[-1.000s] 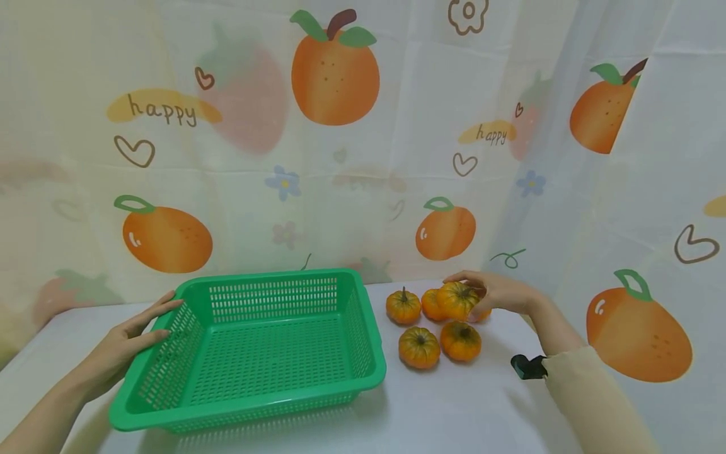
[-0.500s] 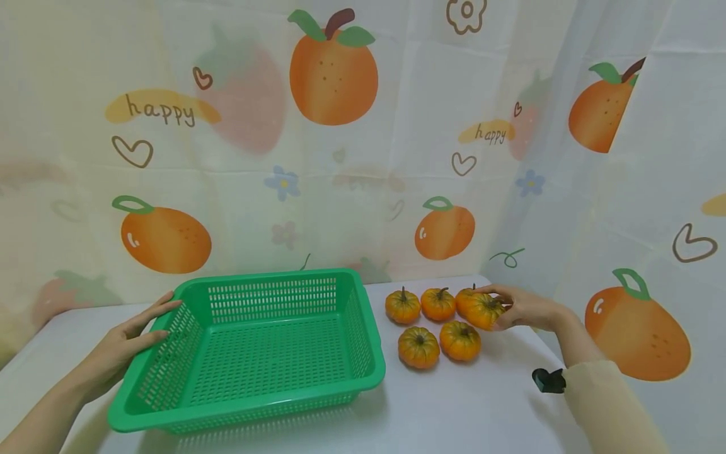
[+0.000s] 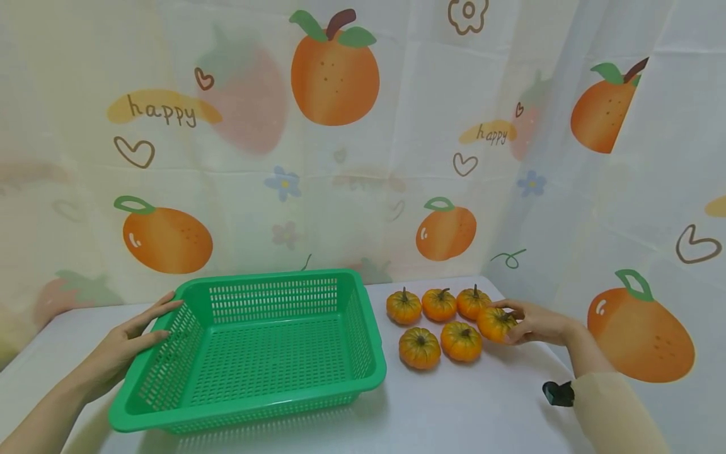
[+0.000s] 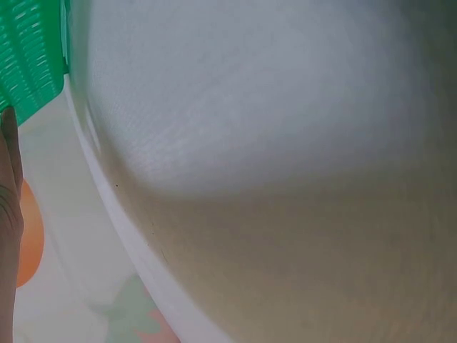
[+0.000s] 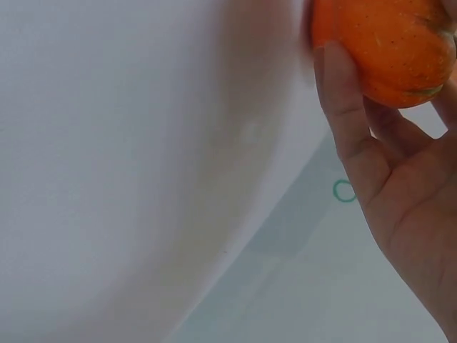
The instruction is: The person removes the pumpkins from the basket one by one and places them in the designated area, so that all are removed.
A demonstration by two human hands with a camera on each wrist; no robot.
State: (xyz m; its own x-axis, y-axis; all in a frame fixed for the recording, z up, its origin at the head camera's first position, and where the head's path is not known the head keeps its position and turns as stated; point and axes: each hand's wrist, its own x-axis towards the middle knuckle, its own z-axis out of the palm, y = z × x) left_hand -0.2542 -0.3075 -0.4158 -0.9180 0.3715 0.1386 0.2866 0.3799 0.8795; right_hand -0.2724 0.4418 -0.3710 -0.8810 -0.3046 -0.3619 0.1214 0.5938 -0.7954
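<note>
My right hand (image 3: 541, 323) holds a small orange pumpkin (image 3: 493, 325) at the right end of a group of similar pumpkins. The right wrist view shows this pumpkin (image 5: 389, 50) between thumb and fingers, cut off by the frame's edge. My left hand (image 3: 127, 337) rests on the left rim of a green plastic basket (image 3: 255, 398), its fingers and thumb extended over the edge. In the left wrist view only a strip of that hand (image 4: 8, 186) shows, beside the basket's perforated wall (image 4: 32, 61).
Three pumpkins stand in a back row: left (image 3: 404, 306), middle (image 3: 439, 305) and right (image 3: 472, 304). In front are two more, left (image 3: 420, 348) and right (image 3: 461, 342). All sit on a white table (image 3: 442, 416) right of the basket. A fruit-print curtain (image 3: 351, 208) hangs behind.
My right hand has moved right and toward me with the pumpkin, from over the back row to its right end. The back row is now uncovered. The left hand and basket have stayed put.
</note>
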